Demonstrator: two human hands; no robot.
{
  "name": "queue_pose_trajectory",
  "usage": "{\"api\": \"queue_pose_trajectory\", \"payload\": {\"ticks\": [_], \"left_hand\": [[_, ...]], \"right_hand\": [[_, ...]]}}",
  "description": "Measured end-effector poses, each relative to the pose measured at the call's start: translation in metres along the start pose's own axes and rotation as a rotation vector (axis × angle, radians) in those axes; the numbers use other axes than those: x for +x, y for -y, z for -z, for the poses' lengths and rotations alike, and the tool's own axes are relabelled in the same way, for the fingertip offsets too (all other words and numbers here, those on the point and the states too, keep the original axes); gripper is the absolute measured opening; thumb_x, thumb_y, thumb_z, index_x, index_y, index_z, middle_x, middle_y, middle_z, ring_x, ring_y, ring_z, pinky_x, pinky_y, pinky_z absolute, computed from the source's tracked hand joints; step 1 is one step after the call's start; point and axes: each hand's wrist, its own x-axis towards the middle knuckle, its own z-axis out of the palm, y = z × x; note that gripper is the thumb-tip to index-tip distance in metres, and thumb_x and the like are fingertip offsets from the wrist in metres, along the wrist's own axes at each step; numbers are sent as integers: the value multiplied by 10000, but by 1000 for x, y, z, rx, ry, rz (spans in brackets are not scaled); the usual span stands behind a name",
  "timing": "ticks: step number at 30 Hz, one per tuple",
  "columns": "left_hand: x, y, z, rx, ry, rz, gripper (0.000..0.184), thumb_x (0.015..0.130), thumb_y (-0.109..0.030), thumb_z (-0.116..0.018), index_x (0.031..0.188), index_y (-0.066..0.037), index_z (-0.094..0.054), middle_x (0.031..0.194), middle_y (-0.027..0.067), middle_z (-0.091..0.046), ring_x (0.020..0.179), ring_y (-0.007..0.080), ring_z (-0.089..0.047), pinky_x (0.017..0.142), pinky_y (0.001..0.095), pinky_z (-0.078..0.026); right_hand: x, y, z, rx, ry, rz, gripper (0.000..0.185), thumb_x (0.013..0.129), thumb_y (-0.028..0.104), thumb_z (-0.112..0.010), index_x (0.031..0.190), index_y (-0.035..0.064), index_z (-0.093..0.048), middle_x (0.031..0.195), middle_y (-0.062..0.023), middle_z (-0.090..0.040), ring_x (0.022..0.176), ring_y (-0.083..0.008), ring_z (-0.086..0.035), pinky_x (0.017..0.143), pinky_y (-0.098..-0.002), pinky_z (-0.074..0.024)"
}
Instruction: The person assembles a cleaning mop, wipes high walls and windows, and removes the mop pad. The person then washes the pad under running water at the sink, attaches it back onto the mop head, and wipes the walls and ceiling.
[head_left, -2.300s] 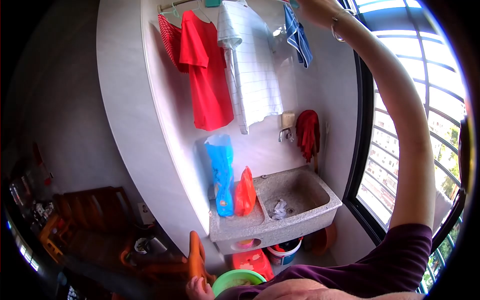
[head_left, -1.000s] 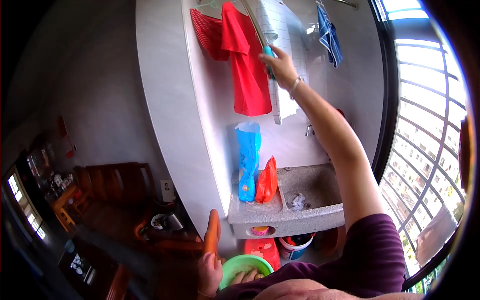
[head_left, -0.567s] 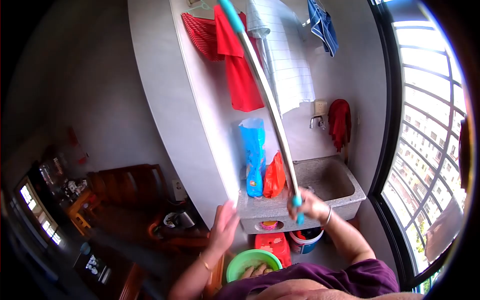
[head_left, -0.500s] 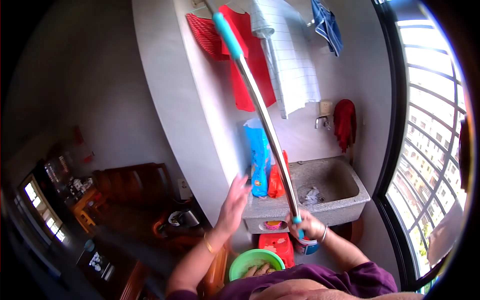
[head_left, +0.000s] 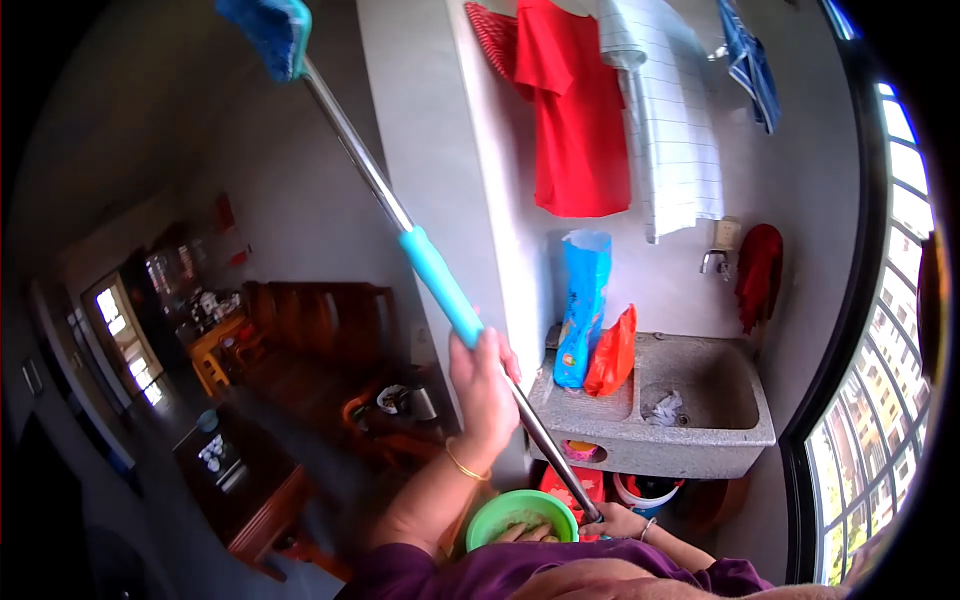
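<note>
Steadying, apparently: one mop (head_left: 440, 285), aslant, blue head (head_left: 275, 38) uppermost. Left hand (head_left: 487, 395): fingers curled round pole, below teal grip. Right hand (head_left: 620, 522): fingers closed on lower end. Next move calls for clearance beside wall (head_left: 415, 110).

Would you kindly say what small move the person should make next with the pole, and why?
I would probably lower the blue head, with the right hand steadying the pole's lower end: the head is raised high, the left hand grips farther up, and the lower end is near the green basin.
</note>
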Motion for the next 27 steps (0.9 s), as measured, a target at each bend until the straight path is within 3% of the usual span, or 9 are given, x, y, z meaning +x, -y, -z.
{"api": "queue_pose_trajectory", "payload": {"ticks": [2,3,4,8,13,15,21,27], "left_hand": [[-19,23,15,92,-117,42,356,946,-136,-452,1280,-72,-347,711,5,-432,533,77,-415,470,221,-373],[-28,36,25,101,-115,29,360,944,-119,-454,1281,-61,-342,717,4,-439,544,75,-422,483,219,-378],[-37,47,32,108,-110,19,365,941,-102,-456,1282,-50,-337,723,4,-446,555,73,-429,496,217,-382],[-75,50,46,160,-88,83,376,919,-66,-479,1258,-22,-323,862,60,-525,671,102,-510,624,235,-453],[-82,40,66,100,72,139,325,945,-111,-405,1250,-27,-332,1018,104,-530,748,156,-551,679,296,-486],[-81,44,71,111,77,187,299,974,-182,-336,1235,-39,-356,994,99,-530,772,173,-553,697,328,-493],[-92,58,89,67,37,301,272,978,-221,-369,1203,-69,-381,891,82,-514,755,172,-545,706,330,-497],[-110,69,87,63,87,370,266,979,-229,-373,1188,-66,-384,907,78,-521,800,167,-558,722,322,-491]], "right_hand": [[17,-31,-25,-399,-79,-270,430,753,338,-648,1098,96,-566,891,-200,-641,817,-318,-634,754,-387,-485],[23,-46,-37,-365,-190,-310,388,722,346,-631,1020,100,-597,879,-201,-642,785,-364,-625,714,-417,-491],[30,-61,-45,-369,-184,-307,388,722,346,-631,1020,100,-597,879,-201,-642,785,-364,-625,714,-417,-491],[58,-138,-75,-108,263,-435,320,687,293,-665,949,109,-670,878,-151,-660,799,-266,-647,726,-372,-492],[90,-116,-133,30,495,-378,323,685,290,-667,953,109,-670,879,-148,-660,801,-261,-646,727,-369,-492],[98,-104,-146,38,518,-348,324,685,289,-668,955,110,-670,879,-147,-660,802,-260,-645,728,-368,-491],[90,-100,-148,8,491,-333,328,683,287,-672,960,110,-670,880,-143,-661,804,-254,-644,730,-365,-491],[53,-122,-120,-43,372,-404,332,681,284,-675,964,110,-670,882,-139,-661,807,-249,-642,731,-362,-490]]}}
